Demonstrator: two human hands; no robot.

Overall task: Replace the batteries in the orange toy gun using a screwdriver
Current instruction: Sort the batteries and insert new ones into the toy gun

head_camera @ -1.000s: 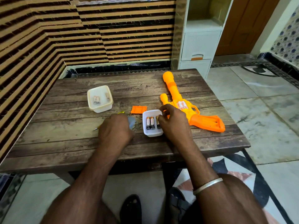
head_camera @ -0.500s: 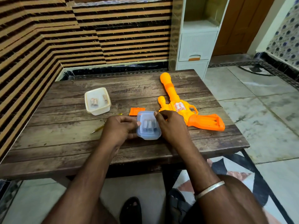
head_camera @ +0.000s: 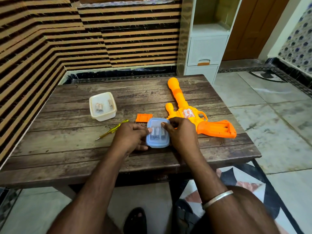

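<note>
Wooden plank table (head_camera: 67,149) set against a wall of brown and dark stripes, with a white drawer cabinet (head_camera: 205,49) behind its far right corner and a tiled floor to the right. At the centre of the near half stands a small blue-lidded box (head_camera: 157,142), and three batteries (head_camera: 157,135) show through its translucent lid. The left hand (head_camera: 130,137) grips the box's left side: its thumb (head_camera: 148,130) lies on the lid's left edge and its other fingers curl round the near left corner. The right hand (head_camera: 181,132) covers the box's right side with curled fingers, one fingertip (head_camera: 163,124) pressing on the lid near its far edge. The orange toy gun (head_camera: 179,100) lies flat on the table, just beyond and to the right of the right hand's knuckles. Its muzzle points to the far edge and its grip to the right, and neither hand holds it. An orange battery cover (head_camera: 143,117) lies touching or just beside the box's far left corner. A yellow screwdriver (head_camera: 112,130) lies just left of the left hand. An open white tub (head_camera: 103,115) with more batteries stands farther left. A metal bangle (head_camera: 217,199) circles the right wrist.
</note>
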